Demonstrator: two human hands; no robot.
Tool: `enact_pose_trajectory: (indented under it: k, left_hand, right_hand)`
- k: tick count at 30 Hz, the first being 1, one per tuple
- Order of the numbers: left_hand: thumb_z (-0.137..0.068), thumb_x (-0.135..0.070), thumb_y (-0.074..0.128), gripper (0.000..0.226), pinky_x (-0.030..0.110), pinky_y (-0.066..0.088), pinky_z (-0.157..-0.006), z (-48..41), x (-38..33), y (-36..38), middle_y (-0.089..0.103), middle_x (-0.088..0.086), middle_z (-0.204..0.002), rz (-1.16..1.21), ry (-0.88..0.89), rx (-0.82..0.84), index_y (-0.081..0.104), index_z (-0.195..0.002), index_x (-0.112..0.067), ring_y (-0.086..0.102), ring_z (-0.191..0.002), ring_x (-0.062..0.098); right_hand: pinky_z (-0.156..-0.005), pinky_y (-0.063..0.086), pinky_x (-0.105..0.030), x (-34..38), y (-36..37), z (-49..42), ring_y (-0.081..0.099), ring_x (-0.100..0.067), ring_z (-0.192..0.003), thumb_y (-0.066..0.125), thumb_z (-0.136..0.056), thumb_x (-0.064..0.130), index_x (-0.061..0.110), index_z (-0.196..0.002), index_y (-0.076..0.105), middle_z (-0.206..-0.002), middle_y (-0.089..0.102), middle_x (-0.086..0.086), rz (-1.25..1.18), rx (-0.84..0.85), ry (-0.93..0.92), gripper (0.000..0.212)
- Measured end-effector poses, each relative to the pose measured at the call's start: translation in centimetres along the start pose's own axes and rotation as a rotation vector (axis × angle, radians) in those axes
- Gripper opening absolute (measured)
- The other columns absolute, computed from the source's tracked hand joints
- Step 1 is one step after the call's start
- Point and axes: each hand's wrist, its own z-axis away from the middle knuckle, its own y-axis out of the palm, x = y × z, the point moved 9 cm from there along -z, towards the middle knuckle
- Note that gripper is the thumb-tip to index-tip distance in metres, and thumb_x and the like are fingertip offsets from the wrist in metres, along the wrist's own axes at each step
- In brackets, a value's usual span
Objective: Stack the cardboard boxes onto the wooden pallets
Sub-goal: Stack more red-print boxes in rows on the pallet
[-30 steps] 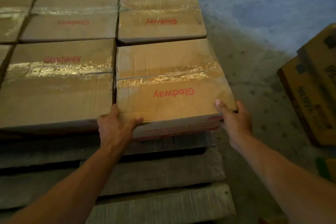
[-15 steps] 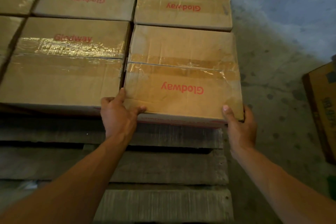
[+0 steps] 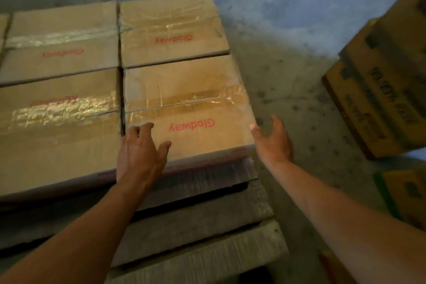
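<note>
Several taped cardboard boxes marked "Glodway" lie flat in rows on a wooden pallet (image 3: 200,221). The near right box (image 3: 186,108) sits at the pallet's right side, tight against its left neighbour (image 3: 60,127) and the box behind it (image 3: 170,30). My left hand (image 3: 140,152) hovers over the near left corner of that box with fingers spread and relaxed. My right hand (image 3: 274,140) is just off the box's near right corner, fingers open, holding nothing.
A stack of darker printed cardboard boxes (image 3: 380,90) stands on the concrete floor (image 3: 299,30) to the right. Another box (image 3: 405,193) with a green edge lies lower right. Bare pallet slats run in front of the boxes.
Both hands have let go of the near right box and drawn back from its corners with fingers spread. The box now rests on the pallet. The view has swung right.
</note>
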Motion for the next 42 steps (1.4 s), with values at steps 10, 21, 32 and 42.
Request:
enact_pose_trajectory:
  k: [10,21,32,42]
  left_hand:
    - [-0.094,-0.045,0.06,0.052,0.044,0.046,-0.094,8.4,-18.2,-11.6,0.055,0.015,-0.136,0.126,0.629,0.172,0.055,-0.137,-0.015,0.056,-0.119,0.034]
    - [-0.091,-0.04,0.066,0.046,0.046,0.05,-0.092,33.1,-43.5,-24.6,0.066,0.016,-0.121,0.373,1.118,0.359,0.062,-0.128,-0.014,0.061,-0.109,0.037]
    - [-0.088,-0.048,0.069,0.054,0.033,0.045,-0.086,43.0,-49.2,-8.5,0.06,0.01,-0.126,0.195,1.102,0.564,0.058,-0.129,-0.013,0.058,-0.116,0.032]
    - [-0.066,-0.054,0.085,0.079,0.024,0.053,-0.058,40.7,-49.2,5.7,0.064,-0.003,-0.116,0.358,0.68,0.862,0.06,-0.131,-0.016,0.065,-0.082,0.011]
  right_hand:
    - [-0.111,0.03,-0.034,3.4,-24.1,16.0,0.037,-0.028,-0.142,0.057,-0.097,0.044,0.015,-0.152,0.038,-0.156,0.04,-0.01,-0.07,-0.476,0.083,0.064]
    - [-0.096,0.042,-0.037,-1.6,-53.9,45.5,0.054,-0.033,-0.12,0.056,-0.095,0.046,0.021,-0.133,0.055,-0.133,0.061,-0.011,-0.05,-1.007,0.308,0.046]
    - [-0.109,0.039,-0.053,-24.3,-49.3,52.4,0.04,-0.038,-0.138,0.061,-0.09,0.057,0.016,-0.155,0.028,-0.155,0.037,-0.017,-0.349,-0.98,0.763,0.083]
    - [-0.092,0.055,-0.053,-33.0,-45.1,46.8,0.06,-0.028,-0.115,0.069,-0.077,0.064,0.033,-0.152,0.028,-0.141,0.051,-0.007,-0.743,-0.801,0.617,0.091]
